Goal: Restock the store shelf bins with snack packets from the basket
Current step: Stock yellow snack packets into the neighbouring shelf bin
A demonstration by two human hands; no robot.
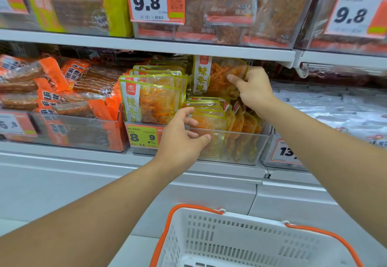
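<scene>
My right hand (252,87) grips the right edge of a yellow-green snack packet (217,76) full of orange strips, holding it upright above the clear shelf bin (247,143). My left hand (182,139) lies at the bin's front rim, its fingers curled over the rim onto the front packets (209,124) standing inside. More of the same packets (150,99) stand stacked in the bin's left half. The white basket (236,237) with orange handles sits below, at the bottom of the view; its inside is mostly out of sight.
An orange-packet bin (62,103) stands to the left, a bin of white packets (335,107) to the right. The upper shelf (146,44) overhangs just above the held packet, with price tags 9.8 (155,0) on its bins. A grey cabinet front (104,183) runs below.
</scene>
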